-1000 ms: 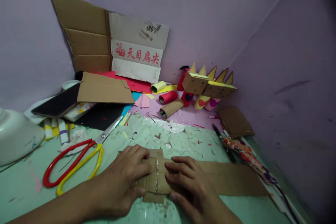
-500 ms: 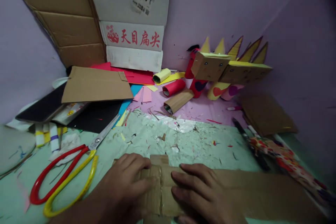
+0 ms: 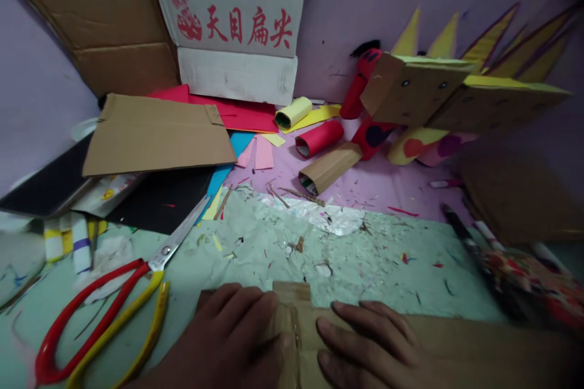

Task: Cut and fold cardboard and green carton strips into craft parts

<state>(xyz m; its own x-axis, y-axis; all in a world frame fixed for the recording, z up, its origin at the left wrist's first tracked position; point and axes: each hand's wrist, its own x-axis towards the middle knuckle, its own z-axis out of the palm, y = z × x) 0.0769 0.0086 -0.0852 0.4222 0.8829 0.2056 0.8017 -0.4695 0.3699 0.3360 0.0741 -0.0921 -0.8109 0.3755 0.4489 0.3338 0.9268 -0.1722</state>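
A flat brown cardboard piece lies in front of me, with a glossy seam, apparently glue, down its middle and a short tab standing out at its far edge. Left of the seam, my left hand rests on the cardboard, its fingers bent together over it and the thumb beside the seam. My right hand lies on the other side, fingers stretched and spread flat on the surface. A long cardboard strip runs off to the right from under that hand. The lower parts of both hands fall outside the picture.
Large scissors with red and yellow handles lie at left. Behind them are a cardboard sheet, coloured paper and markers. Paper tubes and spiked cardboard figures stand farther back. Scraps litter the green cover.
The view has tilted down and moved closer, so the background sits higher and larger. My left fingers have bent more over the cardboard; my right hand stays flat on it.
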